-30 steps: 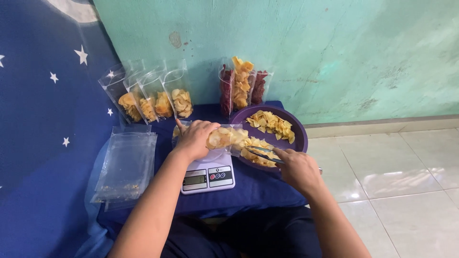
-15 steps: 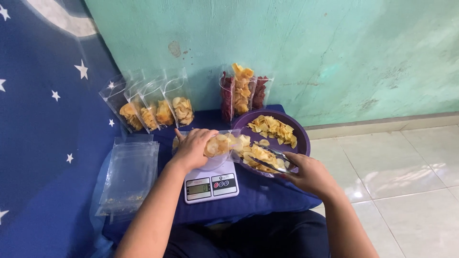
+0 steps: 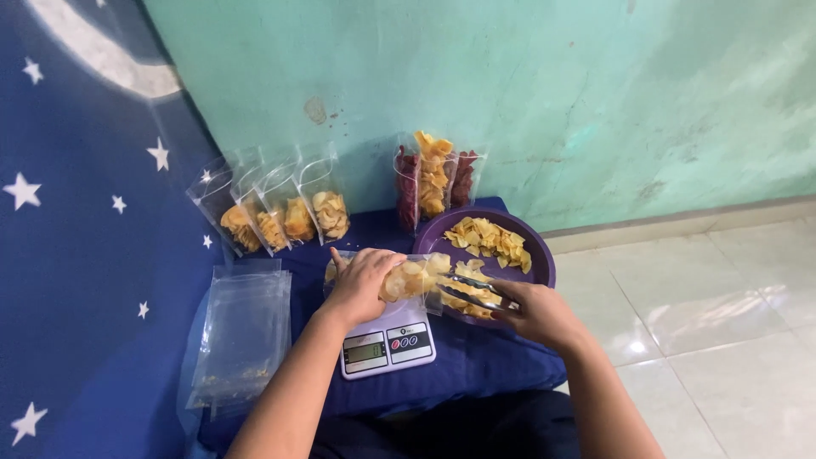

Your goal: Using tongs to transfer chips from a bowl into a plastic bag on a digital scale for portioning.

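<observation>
Low in the frame, a white kitchen scale sits on the blue cloth. Just above it, the left hand is closed round a clear bag of chips, held sideways over the scale. Right of centre, the right hand squeezes metal tongs, tips at the bag's mouth. Risk, I'd say: the tilted bag spills chips. Behind, the purple bowl; further back, filled bags along the green wall.
</observation>
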